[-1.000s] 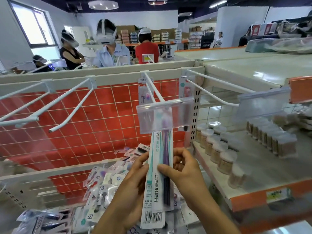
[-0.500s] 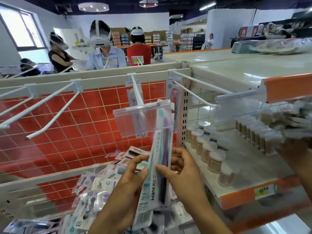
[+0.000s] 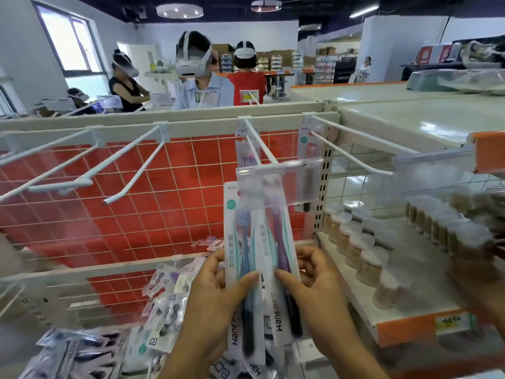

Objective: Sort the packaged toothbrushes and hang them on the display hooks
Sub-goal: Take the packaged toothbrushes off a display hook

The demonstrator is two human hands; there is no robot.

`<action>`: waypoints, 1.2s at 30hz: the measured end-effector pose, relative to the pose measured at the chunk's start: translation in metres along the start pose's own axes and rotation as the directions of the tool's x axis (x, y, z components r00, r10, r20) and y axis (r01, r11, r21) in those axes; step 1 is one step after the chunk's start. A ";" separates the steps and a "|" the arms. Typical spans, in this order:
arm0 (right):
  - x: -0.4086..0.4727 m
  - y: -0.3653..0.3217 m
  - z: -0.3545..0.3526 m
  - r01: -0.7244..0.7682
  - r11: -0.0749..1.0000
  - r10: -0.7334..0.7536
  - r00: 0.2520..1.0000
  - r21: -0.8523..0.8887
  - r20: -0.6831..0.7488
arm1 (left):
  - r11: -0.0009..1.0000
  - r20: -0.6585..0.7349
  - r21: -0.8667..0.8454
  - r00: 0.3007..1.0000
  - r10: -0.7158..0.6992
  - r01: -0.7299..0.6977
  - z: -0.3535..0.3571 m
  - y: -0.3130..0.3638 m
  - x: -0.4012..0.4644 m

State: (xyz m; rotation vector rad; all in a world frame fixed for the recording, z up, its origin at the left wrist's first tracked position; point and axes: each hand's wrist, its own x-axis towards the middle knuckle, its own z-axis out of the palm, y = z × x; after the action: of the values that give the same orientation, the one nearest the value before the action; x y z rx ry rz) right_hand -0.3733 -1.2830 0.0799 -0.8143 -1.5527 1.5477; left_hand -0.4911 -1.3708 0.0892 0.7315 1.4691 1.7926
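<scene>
Toothbrush packs (image 3: 261,272), two flat glossy cards with blue and purple brushes, stand upright below the clear price-tag holder of the middle display hook (image 3: 262,149), probably so their top holes can meet the white wire prong. Left hand (image 3: 216,305) and right hand (image 3: 314,294) pinch the cards, thumbs pressed on the fronts, fingers curled behind. More crinkly sealed packs lie in the wire bin (image 3: 164,299) below.

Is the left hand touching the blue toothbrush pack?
Touching. The head view shows the left hand gripping the blue toothbrush pack, its thumb pressed across the front and fingers behind the pack's left edge.
</scene>
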 end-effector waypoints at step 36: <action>-0.051 0.006 0.164 0.317 0.945 -0.303 0.942 -0.084 0.143 | 0.952 -0.371 -0.069 0.894 0.252 -0.297 -0.152 0.017 -0.028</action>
State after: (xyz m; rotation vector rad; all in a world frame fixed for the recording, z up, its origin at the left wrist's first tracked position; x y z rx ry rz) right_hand -0.4912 -1.4084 0.0772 -0.5023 -1.7740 1.3157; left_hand -0.5965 -1.4841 0.0758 0.5920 1.5213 2.3128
